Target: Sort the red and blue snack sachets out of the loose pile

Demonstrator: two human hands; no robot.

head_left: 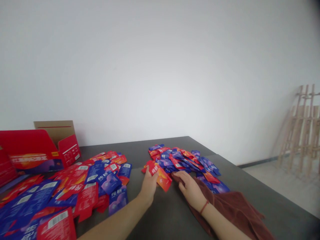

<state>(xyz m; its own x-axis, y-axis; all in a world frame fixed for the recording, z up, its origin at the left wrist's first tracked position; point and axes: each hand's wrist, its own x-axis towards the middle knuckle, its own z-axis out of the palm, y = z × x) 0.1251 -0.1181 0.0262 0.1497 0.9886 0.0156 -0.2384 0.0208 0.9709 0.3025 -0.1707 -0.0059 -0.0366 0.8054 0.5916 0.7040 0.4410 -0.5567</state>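
Both forearms run in from the bottom edge of the view, cut off before the elbows. The left hand (149, 188) is closed around a flat red-and-orange printed carton (161, 176), its thumb on top and its fingers hidden behind the card, so the exact grip is hard to make out. The carton sticks out on both sides of the hand, tilted over the tabletop. The right hand (190, 190) is half open, with loosely curled fingers, and lies on a fold of brown towel (232, 213); whether it is gripping the cloth, I cannot tell. A red bracelet (204, 207) circles the right wrist. Just beyond the fingertips lies a loose heap of red and blue flattened cartons (185, 161), overlapping so that most of their print is hidden. A larger spread of similar cartons (75, 188) covers the left of the dark grey table (140, 146), running past the frame's bottom and left edges. Behind it stands an open red cardboard box (32, 150), cut off at the left. Far right, wooden frames (302, 130) lean against the white wall (160, 73).
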